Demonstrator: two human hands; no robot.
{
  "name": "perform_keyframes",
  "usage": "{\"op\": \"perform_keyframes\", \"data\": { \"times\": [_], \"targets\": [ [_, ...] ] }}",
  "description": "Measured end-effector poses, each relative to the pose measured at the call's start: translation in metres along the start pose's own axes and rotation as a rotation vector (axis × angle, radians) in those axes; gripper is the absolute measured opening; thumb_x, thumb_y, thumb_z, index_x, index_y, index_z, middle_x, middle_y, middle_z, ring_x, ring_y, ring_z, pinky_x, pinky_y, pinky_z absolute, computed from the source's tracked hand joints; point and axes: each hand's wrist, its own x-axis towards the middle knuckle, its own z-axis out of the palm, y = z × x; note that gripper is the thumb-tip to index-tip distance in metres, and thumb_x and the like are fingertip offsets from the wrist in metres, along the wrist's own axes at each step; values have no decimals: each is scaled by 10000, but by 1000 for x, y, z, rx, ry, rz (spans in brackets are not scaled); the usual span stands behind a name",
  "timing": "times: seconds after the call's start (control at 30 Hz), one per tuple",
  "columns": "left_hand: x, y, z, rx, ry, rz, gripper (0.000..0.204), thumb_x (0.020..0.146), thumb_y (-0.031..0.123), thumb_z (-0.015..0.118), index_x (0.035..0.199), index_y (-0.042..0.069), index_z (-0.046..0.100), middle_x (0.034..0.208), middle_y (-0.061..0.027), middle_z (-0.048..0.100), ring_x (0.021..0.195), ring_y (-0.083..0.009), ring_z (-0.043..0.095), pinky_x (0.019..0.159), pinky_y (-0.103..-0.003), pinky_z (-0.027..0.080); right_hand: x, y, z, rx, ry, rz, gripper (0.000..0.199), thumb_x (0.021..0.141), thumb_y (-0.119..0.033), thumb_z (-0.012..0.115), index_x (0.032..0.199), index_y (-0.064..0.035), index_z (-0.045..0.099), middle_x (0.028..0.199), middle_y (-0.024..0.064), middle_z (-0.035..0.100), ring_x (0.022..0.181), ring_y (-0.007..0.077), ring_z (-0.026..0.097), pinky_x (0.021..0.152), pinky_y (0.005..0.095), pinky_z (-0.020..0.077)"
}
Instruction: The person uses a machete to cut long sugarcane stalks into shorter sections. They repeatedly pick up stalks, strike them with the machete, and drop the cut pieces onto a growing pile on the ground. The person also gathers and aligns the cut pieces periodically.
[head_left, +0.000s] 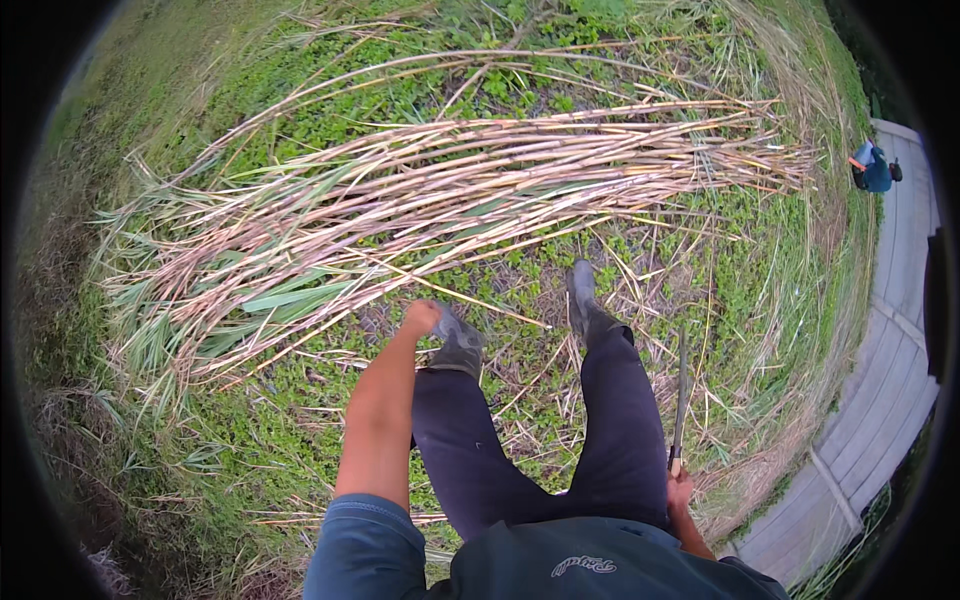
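Note:
A long pile of cut cane stalks (500, 170), pinkish-tan with some green leaves, lies across the ground in front of me. My left hand (422, 316) is stretched forward by my left boot, its fingers curled in and nothing seen sticking out of them. One loose stalk (480, 298) slants from the pile just beyond that hand. Low at my right side, my right hand (680, 490) is closed around the pale handle of a machete (682, 400). Its long, narrow blade points forward, beside my right leg and apart from the pile.
My grey rubber boots (582, 290) stand among green weeds and dry stalk scraps. Along the right runs a grey slab path (850, 440), with a person (875, 170) in dark blue-green at its far end. Taller grass (70, 300) borders the left.

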Motion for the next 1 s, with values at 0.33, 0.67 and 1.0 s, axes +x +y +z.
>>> {"op": "perform_keyframes", "data": {
  "times": [0.33,0.67,1.0],
  "targets": [
    [154,112,51,443,80,-35,528,901,465,508,1240,70,598,1142,-246,634,1114,-396,585,1012,-496,409,94,-13,-74,-442,18,205,132,684,-113,619,730,-18,540,600,27,518,512,126,486,480,273,400],
    [-193,226,-78,764,639,91,521,888,548,538,773,52,651,699,-224,656,688,-417,649,656,-504,504,110,-37,-77,8,95,88,178,735,-174,625,725,-7,563,596,60,542,504,144,500,472,312,411],
    [-685,234,-245,1147,1333,122,580,735,577,733,526,99,480,462,-74,511,384,-218,456,426,-342,377,110,-252,-18,427,-101,-242,279,791,-268,730,874,-30,610,682,38,582,559,127,552,509,301,452]
  ]
}}
